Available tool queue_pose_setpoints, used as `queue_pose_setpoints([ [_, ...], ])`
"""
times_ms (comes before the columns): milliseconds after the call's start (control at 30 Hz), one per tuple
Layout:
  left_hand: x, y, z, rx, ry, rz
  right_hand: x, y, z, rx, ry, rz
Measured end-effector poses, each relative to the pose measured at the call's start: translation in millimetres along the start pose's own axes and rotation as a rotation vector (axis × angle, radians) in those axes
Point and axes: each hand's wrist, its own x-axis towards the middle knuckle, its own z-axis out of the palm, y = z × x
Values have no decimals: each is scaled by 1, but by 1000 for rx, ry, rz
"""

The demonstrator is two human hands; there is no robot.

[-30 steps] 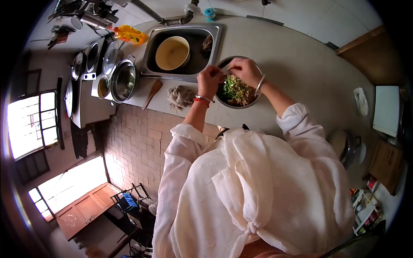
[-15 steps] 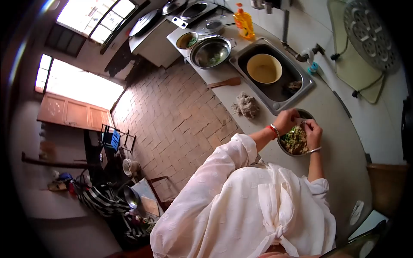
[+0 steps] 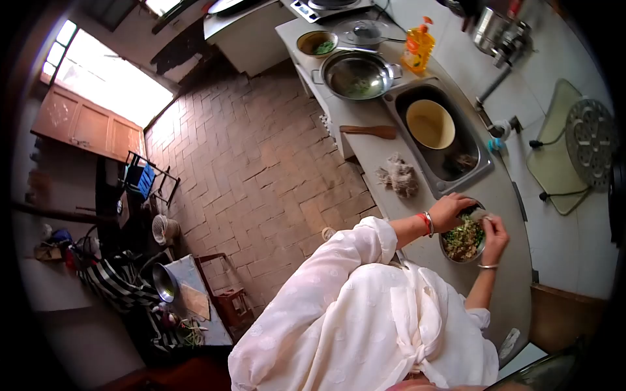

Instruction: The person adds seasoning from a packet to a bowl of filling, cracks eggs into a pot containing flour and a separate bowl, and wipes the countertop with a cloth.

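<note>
A metal bowl point(image 3: 463, 261) of chopped green and brown food point(image 3: 464, 240) sits on the counter in front of me. Over its far side, my right hand point(image 3: 495, 238) pinches a small pale packet point(image 3: 479, 214). My left hand point(image 3: 451, 212) is at the bowl's far left rim, its fingers bent together and reaching toward the packet. Its thumb and anything between its fingertips are hidden. Left of the bowl lies a shaggy greyish cloth or scrubber point(image 3: 399, 176).
Beyond my hands, the sink point(image 3: 484, 171) holds a yellow basin point(image 3: 430, 124). Along the counter are a wooden spatula point(image 3: 368, 131), a two-handled wok point(image 3: 355, 75), a smaller bowl with greens point(image 3: 317, 44) and an orange soap bottle point(image 3: 418, 47). A low table point(image 3: 212, 329) stands at left.
My view has shifted, so the counter sits lower and farther right. My hands have moved apart from their close grip on the packet, which now stays in my right fingers.
</note>
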Motion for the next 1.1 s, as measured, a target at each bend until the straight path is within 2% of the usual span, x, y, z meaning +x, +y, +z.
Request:
queue_pose_setpoints([
  [33,-5,-8,-11,8,-74,-58,0,-21,7,120,33,85],
  [67,-10,-15,-23,21,-148,-115,6,7,-2,-88,-19,127],
  [100,-14,-33,-45,-180,-368,-243,17,54,-17,-288,-76,154],
  [133,-9,-30,-75,-412,-510,-590,13,84,-22,-870,-96,-26],
  [167,-18,-39,-94,-440,-429,-610,15,101,-22,-859,-39,-127],
  [200,-28,-40,-124,-310,-200,-454,21,118,-19,-616,59,-55],
  [233,-47,-31,-145,-176,5,-330,21,72,-6,-783,108,-10],
  [300,-68,-45,-196,-95,172,-310,60,46,31,-350,86,48],
  [333,-81,-45,-239,-135,-42,-579,68,37,70,-245,2,88],
  [400,-107,-39,-306,-286,100,-710,93,30,154,-25,-173,174],
  [433,-120,-38,-332,-374,170,-766,84,5,211,55,-336,193],
  [467,-137,-43,-350,-283,352,-654,66,-20,268,96,-430,222],
  [533,-168,-41,-393,-315,528,-643,23,-71,373,141,-699,274],
  [600,-200,-79,-422,-335,656,-548,-22,-121,466,187,-991,259],
  [633,-213,-78,-446,-354,702,-620,-39,-130,508,241,-1099,251],
  [700,-244,-67,-500,-212,887,-633,-74,-159,589,275,-1311,281],
  [767,-284,-69,-554,-267,974,-664,-103,-184,663,268,-1497,218],
  [833,-319,-76,-611,-228,1076,-641,-132,-215,733,291,-1608,280],
  [933,-360,-85,-706,-157,1081,-788,-159,-234,850,291,-1752,214],
  [1000,-402,-97,-766,-52,1054,-906,-180,-252,927,263,-1766,337],
  [1033,-434,-116,-783,118,1126,-960,-192,-266,964,231,-1754,420],
  [1067,-455,-103,-803,217,1200,-1004,-205,-273,1003,193,-1767,449],
  [1100,-480,-96,-818,196,1307,-1017,-221,-284,1039,167,-1803,475],
])
